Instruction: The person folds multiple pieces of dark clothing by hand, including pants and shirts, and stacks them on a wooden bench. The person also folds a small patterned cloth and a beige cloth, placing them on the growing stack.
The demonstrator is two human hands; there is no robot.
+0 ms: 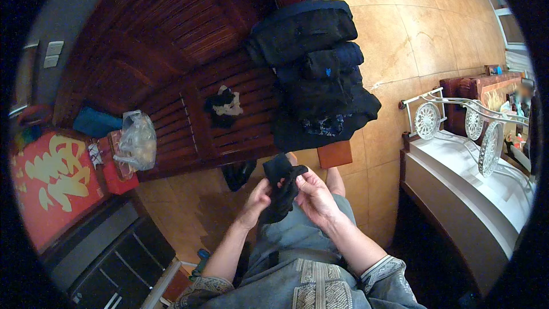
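Observation:
A piece of black cloth (283, 199), perhaps a sock or small garment, is bunched up above my lap. My right hand (316, 197) pinches its upper right edge between thumb and fingers. On the other side, my left hand (256, 201) grips the cloth, its fingers partly hidden by the fabric. In front of me stands a dark wooden slatted bench (171, 116). Dark clothes (317, 77) lie folded and heaped at its right end. Near the bench's middle rests a small crumpled black and beige cloth item (226, 105).
On the left are a knotted clear plastic bag (137, 137), a red box (120, 182), a blue item (95, 122) and a red panel (60, 171) with gold writing. A brown block (334, 154) sits below the clothes. To the right, a table (454, 167) carries a white metal rack (472, 116).

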